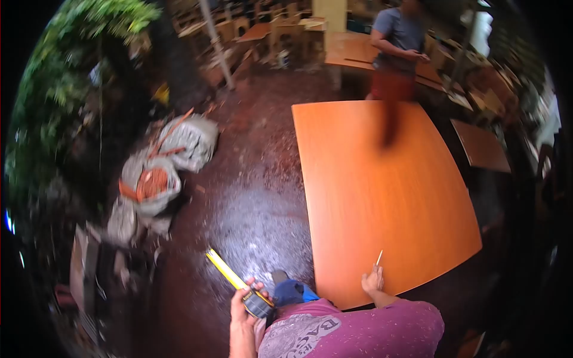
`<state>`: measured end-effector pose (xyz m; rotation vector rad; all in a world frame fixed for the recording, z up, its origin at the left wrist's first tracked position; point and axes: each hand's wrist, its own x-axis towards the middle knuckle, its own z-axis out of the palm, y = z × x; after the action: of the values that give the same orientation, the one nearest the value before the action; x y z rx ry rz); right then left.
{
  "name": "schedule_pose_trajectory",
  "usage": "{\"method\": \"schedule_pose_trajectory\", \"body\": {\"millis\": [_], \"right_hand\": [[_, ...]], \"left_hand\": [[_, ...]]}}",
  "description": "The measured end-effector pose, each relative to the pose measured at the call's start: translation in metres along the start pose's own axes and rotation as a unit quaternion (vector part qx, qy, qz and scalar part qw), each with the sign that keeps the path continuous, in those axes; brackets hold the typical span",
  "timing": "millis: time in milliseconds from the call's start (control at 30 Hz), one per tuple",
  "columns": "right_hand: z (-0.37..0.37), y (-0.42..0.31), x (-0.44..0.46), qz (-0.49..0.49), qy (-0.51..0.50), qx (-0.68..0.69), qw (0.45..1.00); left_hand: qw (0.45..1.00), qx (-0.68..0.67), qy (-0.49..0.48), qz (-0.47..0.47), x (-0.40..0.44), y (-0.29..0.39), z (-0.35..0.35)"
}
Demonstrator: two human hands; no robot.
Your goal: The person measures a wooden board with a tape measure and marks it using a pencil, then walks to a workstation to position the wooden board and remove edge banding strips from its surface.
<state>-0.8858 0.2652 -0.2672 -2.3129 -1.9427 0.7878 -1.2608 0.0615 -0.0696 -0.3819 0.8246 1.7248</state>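
Observation:
My left hand [240, 313] is wrapped round a black and yellow tape measure [258, 305], held in front of my body beside the panel. A short length of yellow blade [225, 268] sticks out of it, up and to the left. With its fingers closed on a thin pale pencil [379, 258], my right hand [373, 280] is at the near end of a large orange-brown wood panel [388, 179]. The pencil points away from me. Whether its tip touches the panel I cannot tell.
Beyond the panel's far edge stands a person [401, 48] in a grey shirt, hands together. Sacks [191, 140] lie on the dark floor at left, one open sack [158, 188] holding reddish material. A smaller board [480, 145] lies at right. Wooden furniture [280, 33] fills the back.

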Motion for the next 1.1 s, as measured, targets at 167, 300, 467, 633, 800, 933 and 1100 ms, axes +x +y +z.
{"method": "schedule_pose_trajectory", "body": {"millis": [167, 300, 467, 633, 800, 933, 1100], "right_hand": [[0.122, -0.135, 0.050, -0.016, 0.143, 0.183, 0.972], [0.075, -0.295, 0.020, -0.187, 0.130, 0.192, 0.955], [0.027, -0.426, 0.028, -0.201, 0.159, 0.401, 0.879], [-0.005, -0.528, 0.027, -0.181, 0.169, 0.502, 0.829], [-0.027, -0.642, 0.021, -0.188, 0.128, 0.537, 0.812], [-0.027, -0.691, 0.020, -0.232, 0.138, 0.546, 0.793], [-0.019, -0.712, 0.041, -0.221, 0.163, 0.552, 0.788]], "left_hand": [[0.997, 0.075, -0.003, -0.030, 0.085, 0.125, -0.015], [0.993, 0.104, 0.061, 0.007, 0.123, 0.213, -0.007], [0.987, 0.046, -0.092, -0.121, 0.227, 0.277, -0.087], [0.978, 0.139, 0.017, -0.154, 0.307, 0.323, -0.045], [0.972, 0.154, -0.018, -0.175, 0.346, 0.395, 0.007], [0.970, 0.182, 0.020, -0.160, 0.346, 0.441, 0.052], [0.967, 0.162, 0.002, -0.196, 0.395, 0.462, 0.044]]}}
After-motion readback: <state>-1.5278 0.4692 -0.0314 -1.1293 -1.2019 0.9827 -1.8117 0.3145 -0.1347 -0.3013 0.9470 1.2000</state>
